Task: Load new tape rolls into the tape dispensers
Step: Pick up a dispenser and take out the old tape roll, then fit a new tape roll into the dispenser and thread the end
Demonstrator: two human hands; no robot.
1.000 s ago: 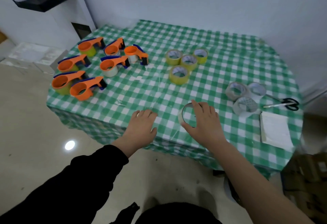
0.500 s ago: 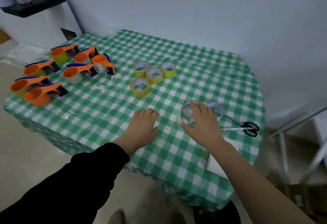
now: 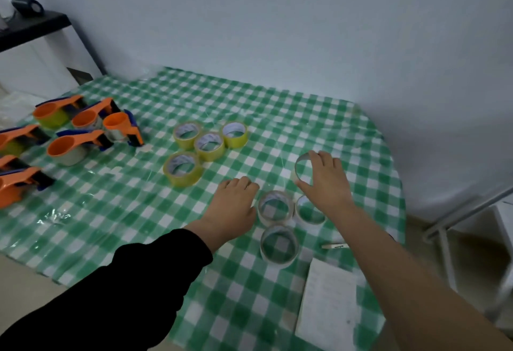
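A white notepad is lying nearest, at the edge of the green checked tablecloth. Beyond it three clear tape rolls are sitting clustered, between the two hands. The left hand is resting flat, fingers loosely together, gripping nothing. The right hand is grasping a fourth clear roll by its rim. Farther off, four yellow tape rolls are lying grouped, and orange tape dispensers are standing at far left.
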